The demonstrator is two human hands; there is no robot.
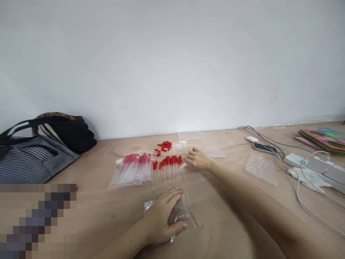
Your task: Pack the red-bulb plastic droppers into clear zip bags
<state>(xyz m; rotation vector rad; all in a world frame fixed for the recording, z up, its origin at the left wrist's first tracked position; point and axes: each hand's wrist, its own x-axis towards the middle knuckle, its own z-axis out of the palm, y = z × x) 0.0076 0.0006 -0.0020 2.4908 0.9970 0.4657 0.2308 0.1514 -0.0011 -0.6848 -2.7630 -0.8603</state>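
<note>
My left hand lies palm down with its fingers stretched out and its thumb spread, pressing on a clear zip bag with a red strip. Farther away, my right hand has its fingers curled beside a row of droppers with red rubber bulbs and thin clear stems. What those fingers hold, if anything, is hidden. Behind them lie thin clear tubes on a clear sheet. Loose red bulbs are heaped beyond the row. Left of the row, filled zip bags with red-bulbed droppers are stacked.
A striped bag and a black bag stand at the left. On the right are an empty clear bag, a phone, a power strip with cables, and colourful foam sheets. A wall rises behind the table.
</note>
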